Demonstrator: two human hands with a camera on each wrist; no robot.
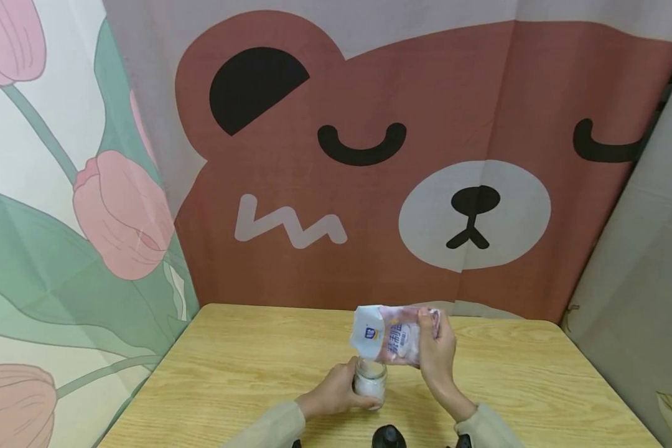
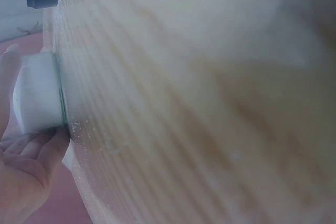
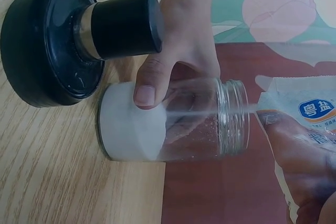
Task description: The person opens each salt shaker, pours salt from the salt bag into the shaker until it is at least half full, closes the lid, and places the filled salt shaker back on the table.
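With my left hand (image 1: pixel 335 389) I grip a clear glass jar (image 1: pixel 372 387) that stands upright on the table. White salt (image 3: pixel 128 129) fills about its lower half, as the right wrist view shows. My right hand (image 1: pixel 438 351) holds a pink and white salt bag (image 1: pixel 400 336) tipped sideways above the jar. From the bag's open corner a thin white stream (image 3: pixel 202 112) runs through the threaded mouth into the jar. In the left wrist view, my fingers curl around the jar near its base.
A black lid with a tall knob (image 3: pixel 73 45) stands on the wooden table (image 1: pixel 246 348), on the near side of the jar. A few white grains (image 2: pixel 79 127) lie beside the jar's base. Printed curtains (image 1: pixel 369 205) hang behind the table and at both sides.
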